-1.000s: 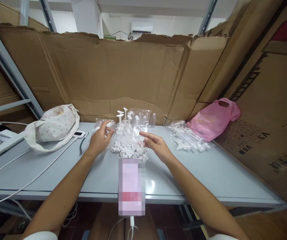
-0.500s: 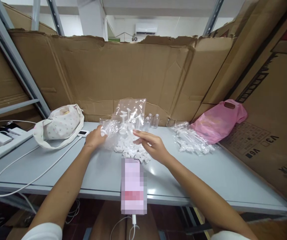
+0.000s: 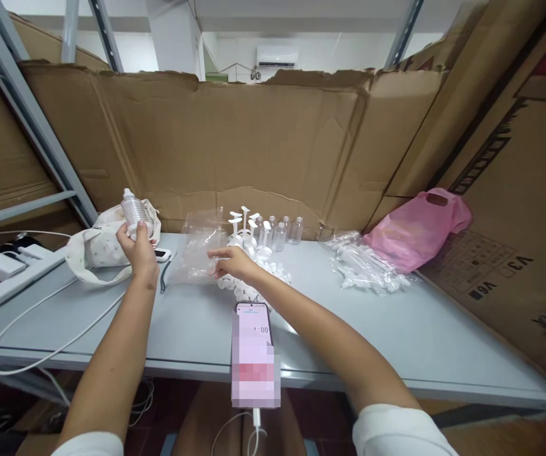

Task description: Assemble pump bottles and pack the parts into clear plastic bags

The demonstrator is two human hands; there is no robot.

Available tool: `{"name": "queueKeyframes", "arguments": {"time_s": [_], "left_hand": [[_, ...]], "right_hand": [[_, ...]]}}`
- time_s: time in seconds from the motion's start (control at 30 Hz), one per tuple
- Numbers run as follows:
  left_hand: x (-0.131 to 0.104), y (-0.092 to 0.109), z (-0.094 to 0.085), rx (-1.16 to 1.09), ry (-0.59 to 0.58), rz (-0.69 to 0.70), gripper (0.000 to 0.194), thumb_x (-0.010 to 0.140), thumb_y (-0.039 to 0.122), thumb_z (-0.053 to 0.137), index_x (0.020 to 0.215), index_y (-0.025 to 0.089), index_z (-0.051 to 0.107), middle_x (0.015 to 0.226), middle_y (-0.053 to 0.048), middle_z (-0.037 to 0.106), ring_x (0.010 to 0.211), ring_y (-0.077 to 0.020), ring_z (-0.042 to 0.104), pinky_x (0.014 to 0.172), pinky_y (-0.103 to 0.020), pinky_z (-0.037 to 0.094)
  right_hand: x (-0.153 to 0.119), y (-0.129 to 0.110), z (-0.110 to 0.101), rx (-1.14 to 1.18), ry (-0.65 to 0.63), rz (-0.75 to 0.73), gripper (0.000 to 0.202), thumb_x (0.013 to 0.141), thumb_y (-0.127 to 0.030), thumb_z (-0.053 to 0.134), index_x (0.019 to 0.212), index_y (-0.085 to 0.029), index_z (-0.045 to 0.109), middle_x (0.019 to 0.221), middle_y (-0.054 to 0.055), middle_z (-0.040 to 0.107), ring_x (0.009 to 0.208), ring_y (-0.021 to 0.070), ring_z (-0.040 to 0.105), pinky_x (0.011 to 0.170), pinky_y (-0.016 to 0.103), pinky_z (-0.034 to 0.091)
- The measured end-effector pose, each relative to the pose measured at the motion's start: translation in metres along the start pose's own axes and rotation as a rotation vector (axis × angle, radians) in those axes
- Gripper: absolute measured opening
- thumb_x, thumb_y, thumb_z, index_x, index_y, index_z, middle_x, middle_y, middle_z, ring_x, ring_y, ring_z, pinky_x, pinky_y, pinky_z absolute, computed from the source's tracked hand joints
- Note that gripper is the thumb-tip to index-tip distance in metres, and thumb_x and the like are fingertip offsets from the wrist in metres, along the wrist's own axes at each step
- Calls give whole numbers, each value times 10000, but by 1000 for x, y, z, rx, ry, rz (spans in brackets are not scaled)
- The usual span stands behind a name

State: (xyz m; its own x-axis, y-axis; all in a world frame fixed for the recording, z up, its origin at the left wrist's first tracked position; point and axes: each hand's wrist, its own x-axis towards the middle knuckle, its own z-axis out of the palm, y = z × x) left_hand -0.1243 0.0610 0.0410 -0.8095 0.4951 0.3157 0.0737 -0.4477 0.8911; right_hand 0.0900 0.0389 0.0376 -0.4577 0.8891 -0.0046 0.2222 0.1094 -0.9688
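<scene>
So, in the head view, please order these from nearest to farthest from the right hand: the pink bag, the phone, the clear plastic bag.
From the right hand:
1. Clear plastic bag, touching its fingertips, just to the left.
2. Phone, toward the table's near edge.
3. Pink bag, far right, against the cardboard.

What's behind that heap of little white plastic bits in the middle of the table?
Behind the white pump parts, small clear bottles stand in a row against the cardboard wall. The heap hides the bases of some bottles.
</scene>
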Motion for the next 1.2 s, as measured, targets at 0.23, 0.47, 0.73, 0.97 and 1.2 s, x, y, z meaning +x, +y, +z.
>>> {"name": "queueKeyframes", "arguments": {"time_s": [0.23,0.47,0.73,0.97,1.2], "left_hand": [[-28,-1,9,77,-643,-170,434,699,501,577,1015,211,504,843,-6,598,596,-94,570,607,-242,486],[-49,-23,16,377,-790,-187,573,640,497,686,1086,170,537,821,-26,636,619,-142,593,610,-261,430],[-77,-1,17,374,-666,283,500,765,422,612,1194,193,494,1089,-72,609,917,-190,590,799,-298,452],[-123,28,14,76,-1149,9,644,784,548,568,1295,186,421,1015,-84,633,846,-203,620,780,-343,491],[-119,28,11,145,-1127,238,571,873,604,351,1185,186,582,1129,-103,639,987,-240,594,937,-399,419]], "right_hand": [[21,2,3,-270,27,-13,426,789,11,485,1190,-86,590,1029,150,673,639,157,699,548,231,538],[3,3,-13,-601,140,-215,400,833,-81,505,1223,-134,579,1232,181,542,1159,283,530,960,395,412],[-41,-4,-31,-937,295,-446,497,893,-180,442,1384,-233,385,1157,115,584,854,202,601,703,322,475],[-54,2,-54,-1292,497,-768,551,860,-18,371,1311,-310,490,1354,111,466,1067,265,522,826,410,425],[-78,10,-68,-603,550,-739,362,757,-215,624,1113,-208,557,1094,102,586,1004,253,547,823,389,464]]}}
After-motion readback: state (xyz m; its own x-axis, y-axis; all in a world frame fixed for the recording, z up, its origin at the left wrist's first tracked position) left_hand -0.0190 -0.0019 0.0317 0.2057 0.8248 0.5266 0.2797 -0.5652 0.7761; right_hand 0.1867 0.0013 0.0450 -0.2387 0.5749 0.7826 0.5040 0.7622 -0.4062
